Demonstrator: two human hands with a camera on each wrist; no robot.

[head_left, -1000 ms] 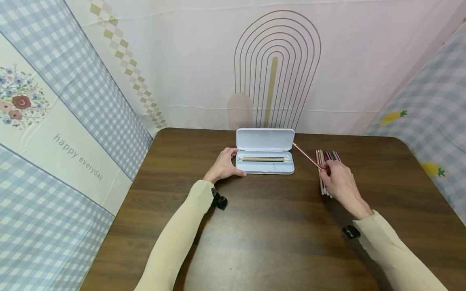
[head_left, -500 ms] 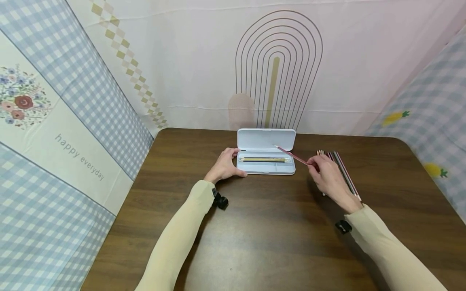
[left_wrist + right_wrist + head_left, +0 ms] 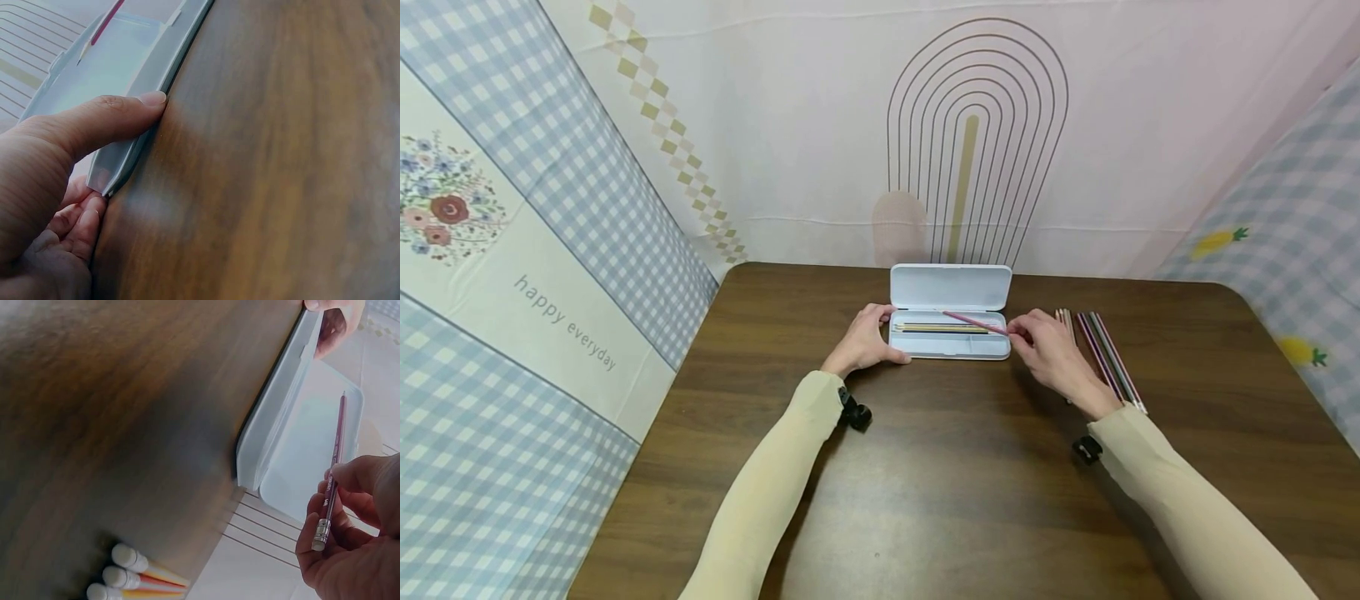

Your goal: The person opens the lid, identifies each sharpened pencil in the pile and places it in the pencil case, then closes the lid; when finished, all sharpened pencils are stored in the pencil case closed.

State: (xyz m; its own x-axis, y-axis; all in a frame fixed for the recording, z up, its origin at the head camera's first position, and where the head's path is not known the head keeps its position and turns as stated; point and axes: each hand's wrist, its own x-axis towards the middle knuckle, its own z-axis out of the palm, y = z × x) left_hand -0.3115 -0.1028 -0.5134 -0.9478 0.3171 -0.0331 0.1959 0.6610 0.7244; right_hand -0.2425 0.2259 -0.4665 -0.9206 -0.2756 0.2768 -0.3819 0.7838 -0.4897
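- Partly hidden, the loose pencils (image 3: pixel 1102 358) lie to the right of my right hand (image 3: pixel 1051 354), which covers much of the paler ones; in the right wrist view, 3 eraser ends are blurred.
- My right thumb and fingers pinch a reddish pencil (image 3: pixel 973 322) near its eraser end; its lettering is too small for me to read.
- That pencil slants over the rear compartment of the pale-blue case (image 3: pixel 925 344), above a row of stored pencils (image 3: pixel 940 327); I can't tell whether it touches them.
- My left hand (image 3: pixel 862 340) grips the case's left end, thumb on the front edge, fingertips partly out of sight.
- The lid (image 3: pixel 951 285) stands raised near the tabletop's back edge.
- Brown tabletop (image 3: pixel 880 500) stretches wide between my forearms, in front of the case.
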